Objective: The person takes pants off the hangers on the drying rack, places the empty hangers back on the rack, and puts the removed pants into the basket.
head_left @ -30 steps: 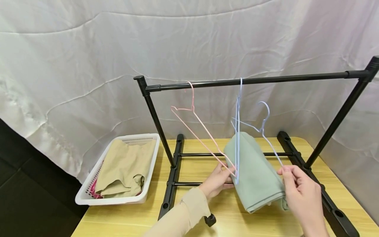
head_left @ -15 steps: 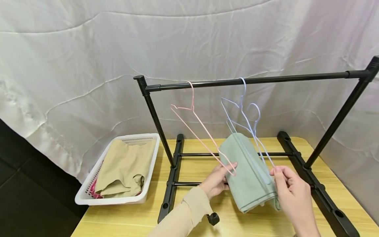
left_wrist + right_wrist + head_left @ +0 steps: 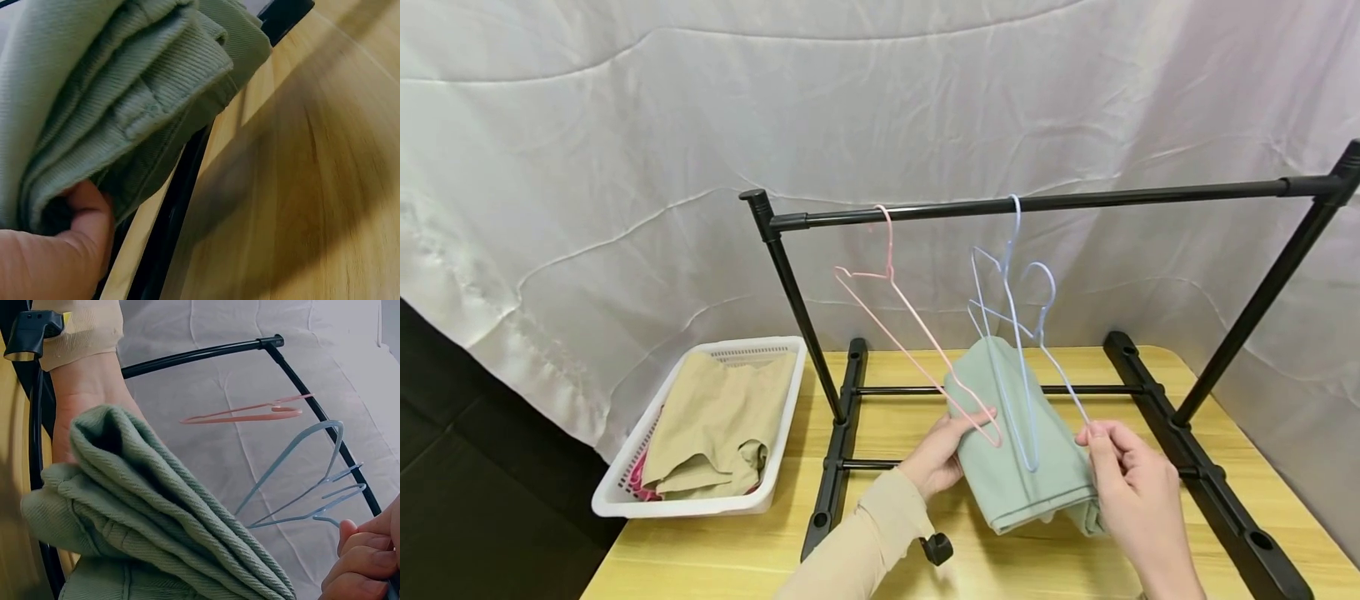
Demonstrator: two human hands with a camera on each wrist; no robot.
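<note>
Folded sage-green twill cloth with seams (image 3: pixel 1052 492) hangs low over the rack's base. My left hand (image 3: pixel 936 457) grips its left side, thumb on top; in the left wrist view a finger of my left hand (image 3: pixel 75 244) is tucked into the folds. With thumb and index finger, my right hand (image 3: pixel 1138 492) pinches the lower right corner of a light-blue hanger (image 3: pixel 1062 375), whose hook is off the bar. The lower part of this hanger is hidden by the cloth. Another blue hanger (image 3: pixel 1011 292) and a pink hanger (image 3: pixel 922 325) hang from the bar, in front of the cloth.
A black rack with a top bar (image 3: pixel 1112 199) stands on the wooden table (image 3: pixel 700 567). To its left is a white basket (image 3: pixel 692 508) with a folded beige garment (image 3: pixel 722 417) over something dark pink. A black knob-like part (image 3: pixel 937 548) lies near my left sleeve.
Both hands have moved left with the green cloth and the held blue hanger. The hanging blue hanger has swung round from edge-on, and its lower end now lies across the cloth.
</note>
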